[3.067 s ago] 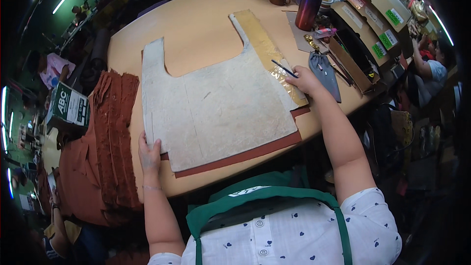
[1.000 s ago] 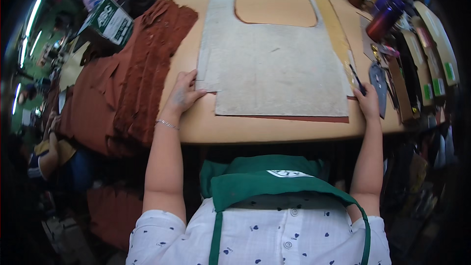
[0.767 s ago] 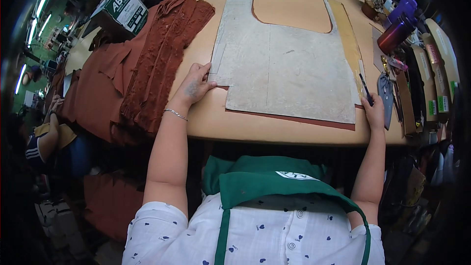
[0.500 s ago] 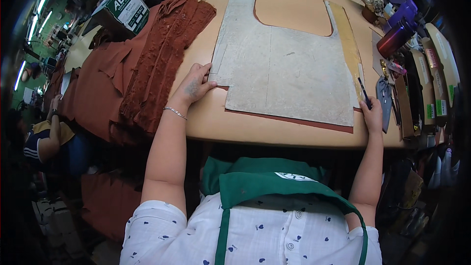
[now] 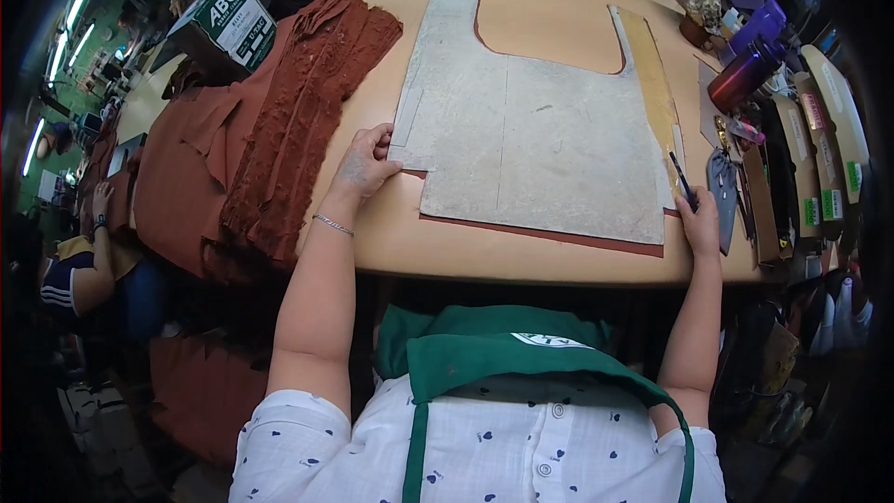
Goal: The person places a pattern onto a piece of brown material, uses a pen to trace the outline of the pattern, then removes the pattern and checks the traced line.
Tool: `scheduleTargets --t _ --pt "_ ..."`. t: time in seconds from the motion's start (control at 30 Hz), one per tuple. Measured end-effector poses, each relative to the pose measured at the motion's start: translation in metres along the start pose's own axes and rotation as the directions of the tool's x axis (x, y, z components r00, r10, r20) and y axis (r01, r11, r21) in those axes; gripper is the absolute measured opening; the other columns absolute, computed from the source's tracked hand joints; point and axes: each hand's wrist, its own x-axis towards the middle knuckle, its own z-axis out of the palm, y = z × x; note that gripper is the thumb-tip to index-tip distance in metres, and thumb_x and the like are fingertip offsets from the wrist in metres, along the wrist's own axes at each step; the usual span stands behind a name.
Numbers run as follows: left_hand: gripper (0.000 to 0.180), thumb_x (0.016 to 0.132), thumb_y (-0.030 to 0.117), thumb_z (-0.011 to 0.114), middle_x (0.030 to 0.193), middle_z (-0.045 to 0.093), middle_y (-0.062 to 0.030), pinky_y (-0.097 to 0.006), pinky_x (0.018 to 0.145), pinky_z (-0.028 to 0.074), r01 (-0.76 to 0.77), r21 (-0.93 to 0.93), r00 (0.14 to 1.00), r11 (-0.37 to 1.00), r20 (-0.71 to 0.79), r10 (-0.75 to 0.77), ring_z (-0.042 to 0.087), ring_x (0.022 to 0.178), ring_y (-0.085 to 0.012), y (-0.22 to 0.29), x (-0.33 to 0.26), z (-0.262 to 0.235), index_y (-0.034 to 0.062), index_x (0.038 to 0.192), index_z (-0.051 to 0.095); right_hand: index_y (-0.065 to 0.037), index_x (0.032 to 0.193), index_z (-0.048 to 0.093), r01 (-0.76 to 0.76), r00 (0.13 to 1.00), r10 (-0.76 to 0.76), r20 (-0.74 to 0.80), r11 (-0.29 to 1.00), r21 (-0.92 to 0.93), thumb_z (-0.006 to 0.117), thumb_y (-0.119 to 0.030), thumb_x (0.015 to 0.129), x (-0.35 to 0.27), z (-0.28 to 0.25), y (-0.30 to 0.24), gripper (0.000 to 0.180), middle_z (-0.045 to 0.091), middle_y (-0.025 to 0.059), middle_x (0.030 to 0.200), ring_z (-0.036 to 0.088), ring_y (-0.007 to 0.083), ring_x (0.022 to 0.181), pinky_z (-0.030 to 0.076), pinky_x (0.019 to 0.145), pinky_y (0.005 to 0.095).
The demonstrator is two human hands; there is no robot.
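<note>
A large grey U-shaped pattern board (image 5: pixel 549 144) lies flat on the table, with a tan strip (image 5: pixel 649 65) along its right arm. Under it, a reddish-brown leather piece (image 5: pixel 596 242) shows as a thin margin at the lower edge and inside the notch. At the board's lower left corner, my left hand (image 5: pixel 365 168) is closed on the edge, thumb and fingers together. My right hand (image 5: pixel 700 219) rests by the lower right corner and grips a slim dark pen (image 5: pixel 682 177), tilted up and leftward beside the tan strip.
Stacked reddish-brown leather (image 5: pixel 279 130) covers the table's left, with a green-and-white box (image 5: pixel 228 23) behind. To the right stand a purple-red bottle (image 5: pixel 745 74), a grey pouch (image 5: pixel 719 191) and cardboard boxes (image 5: pixel 801 158). Another person's arm (image 5: pixel 98 233) is at far left.
The whole view has shifted slightly. Both my hands keep their places at the board, the pen still in the right. At far left, the other person's hand has moved a little.
</note>
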Motion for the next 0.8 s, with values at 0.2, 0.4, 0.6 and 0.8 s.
scheduleTargets --t 0.2,0.4,0.6,0.8 --pt "0.057 0.063 -0.011 0.061 0.105 0.040 -0.0076 -0.027 0.085 0.046 -0.005 0.021 1.000 1.000 -0.004 0.006 0.055 0.092 -0.0160 -0.001 0.003 0.001 -0.0009 0.118 0.048 0.003 0.094 0.055 0.010 1.000 -0.010 0.008 1.000 0.030 0.064 -0.013 0.077 -0.003 -0.003 -0.005 0.025 0.054 0.0171 0.089 0.054 0.0314 0.085 0.042 0.077 0.0363" --pt "0.055 0.063 -0.007 0.060 0.105 0.040 -0.0101 -0.027 0.087 0.045 -0.020 0.094 0.999 0.995 0.038 0.017 0.055 0.092 -0.0173 -0.008 0.008 0.000 -0.0005 0.117 0.048 0.002 0.094 0.053 0.005 1.000 -0.005 0.026 1.000 0.008 0.064 -0.012 0.076 0.000 -0.002 -0.002 0.026 0.053 0.0175 0.091 0.052 0.0331 0.087 0.042 0.077 0.0368" --pt "0.057 0.064 -0.002 0.059 0.104 0.040 -0.0118 -0.029 0.087 0.045 -0.010 0.064 1.000 0.998 0.028 0.008 0.053 0.093 -0.0183 -0.017 0.009 -0.003 -0.0003 0.119 0.046 0.002 0.093 0.052 0.010 0.999 -0.010 0.039 1.000 0.007 0.065 -0.013 0.076 0.000 -0.003 -0.006 0.026 0.053 0.0164 0.089 0.053 0.0315 0.084 0.042 0.075 0.0363" --pt "0.055 0.067 0.012 0.063 0.102 0.044 -0.0158 -0.033 0.084 0.043 -0.103 0.321 0.987 0.941 -0.086 0.138 0.051 0.094 -0.0263 -0.021 0.008 0.006 -0.0001 0.118 0.046 0.002 0.093 0.052 0.025 0.999 -0.025 0.030 1.000 0.001 0.065 -0.013 0.076 0.000 -0.001 0.000 0.026 0.052 0.0157 0.088 0.053 0.0295 0.081 0.043 0.074 0.0355"
